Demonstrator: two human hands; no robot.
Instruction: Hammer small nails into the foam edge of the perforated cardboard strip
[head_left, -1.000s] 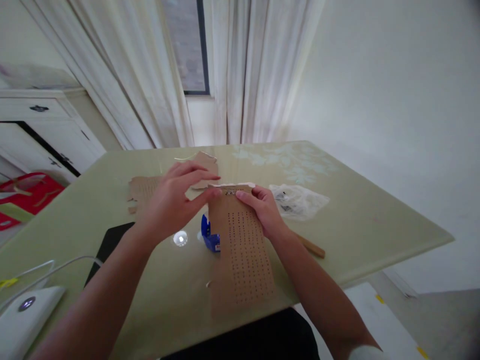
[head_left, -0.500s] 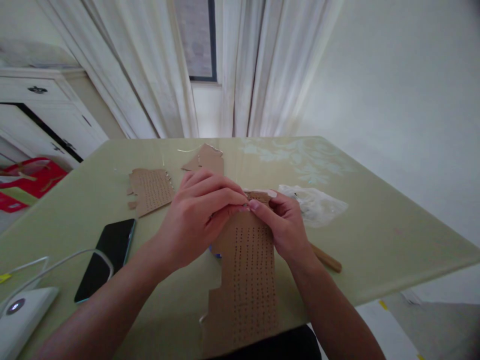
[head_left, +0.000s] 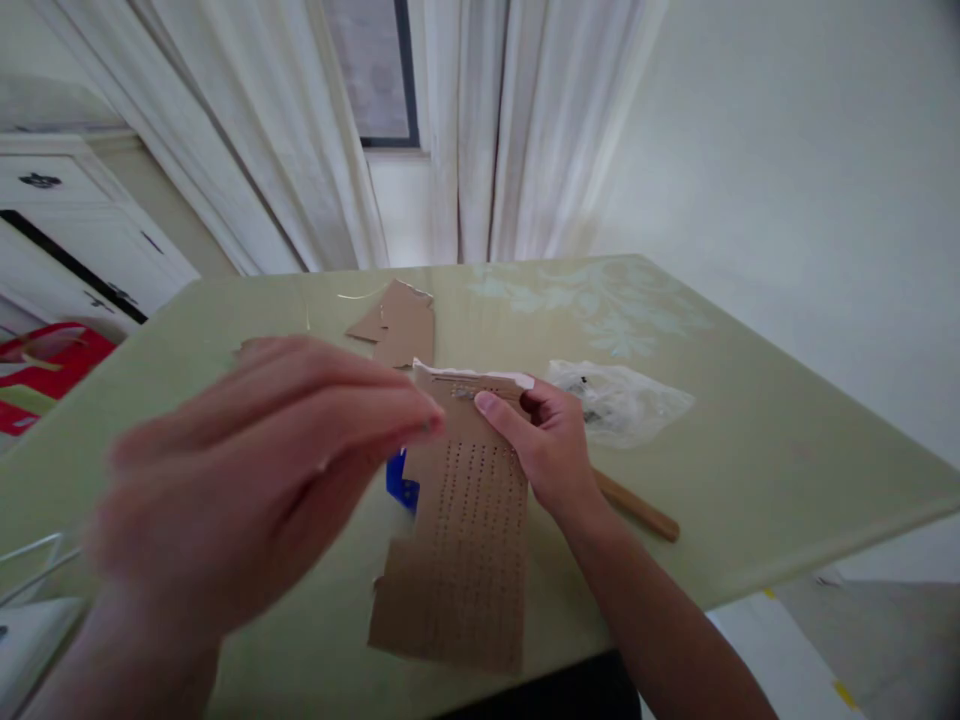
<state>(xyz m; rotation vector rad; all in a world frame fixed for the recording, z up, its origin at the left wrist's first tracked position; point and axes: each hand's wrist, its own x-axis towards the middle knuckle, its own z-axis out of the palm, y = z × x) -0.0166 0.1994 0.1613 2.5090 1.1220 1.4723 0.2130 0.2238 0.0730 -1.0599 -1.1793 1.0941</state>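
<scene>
My right hand (head_left: 555, 430) grips the top edge of a brown cardboard piece (head_left: 472, 560), its thumb pressed on the front. Rows of small punched holes run down the cardboard, and a torn white strip lines its top. Small shiny bits (head_left: 463, 391) sit near the thumb. My left hand (head_left: 277, 470) is raised close to the camera, left of the cardboard and apart from it. Its fingers are pinched together; whatever is between the tips is too small to make out. A blue object (head_left: 403, 482) shows partly from behind the cardboard's left side.
Another cardboard piece (head_left: 405, 325) lies farther back on the pale green table (head_left: 750, 450). To the right are a clear plastic bag (head_left: 637, 400) and a wooden stick (head_left: 637, 505). A white device (head_left: 34, 650) with a cable is at the lower left.
My left hand has left the cardboard's top edge and moved left and toward the camera, now covering the phone and the left cardboard piece. My right hand keeps its grip.
</scene>
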